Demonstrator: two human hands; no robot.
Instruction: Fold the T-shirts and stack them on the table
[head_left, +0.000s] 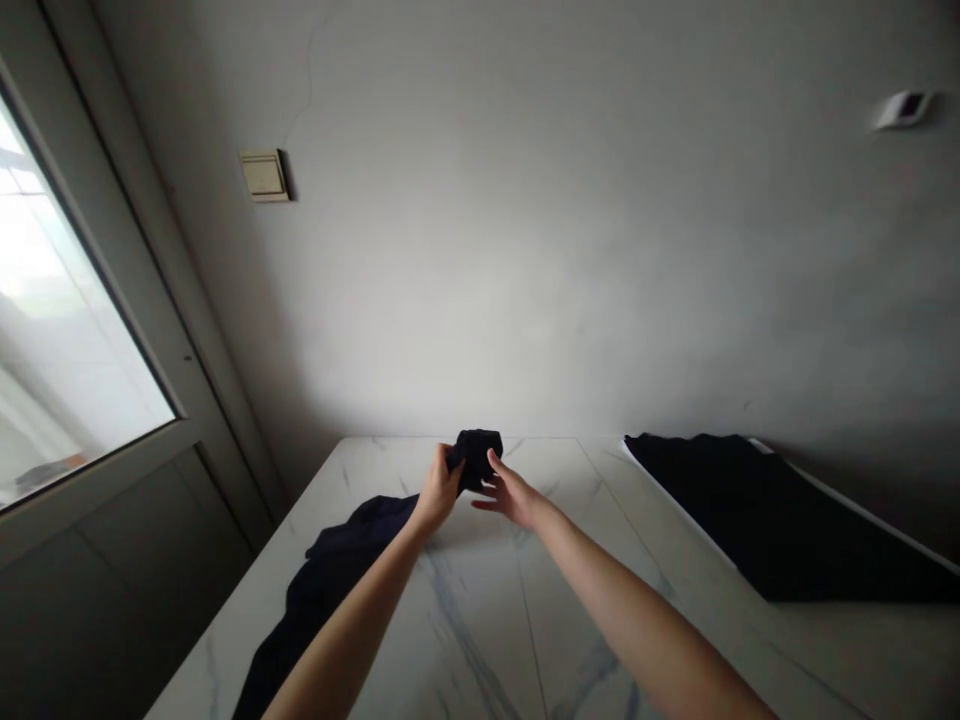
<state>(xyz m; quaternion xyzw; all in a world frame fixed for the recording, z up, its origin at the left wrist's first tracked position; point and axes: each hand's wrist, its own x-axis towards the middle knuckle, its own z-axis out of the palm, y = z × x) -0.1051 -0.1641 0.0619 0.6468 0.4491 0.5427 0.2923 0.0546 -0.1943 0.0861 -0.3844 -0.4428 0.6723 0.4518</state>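
A dark navy garment lies rumpled along the left side of the marble-patterned table, partly hidden under my left forearm. One end of it is raised in a bunch near the table's far edge. My left hand is closed round this bunched end. At the bunch's right side is my right hand, its thumb up against the cloth and its other fingers spread apart below. Whether the right thumb presses on the cloth or only sits beside it is hard to make out. The garment's exact kind does not show.
On the table's right lies a flat black cloth piece with white edges. A grey wall rises behind the table, carrying a light switch and a small white device. A door with a glass pane stands at left.
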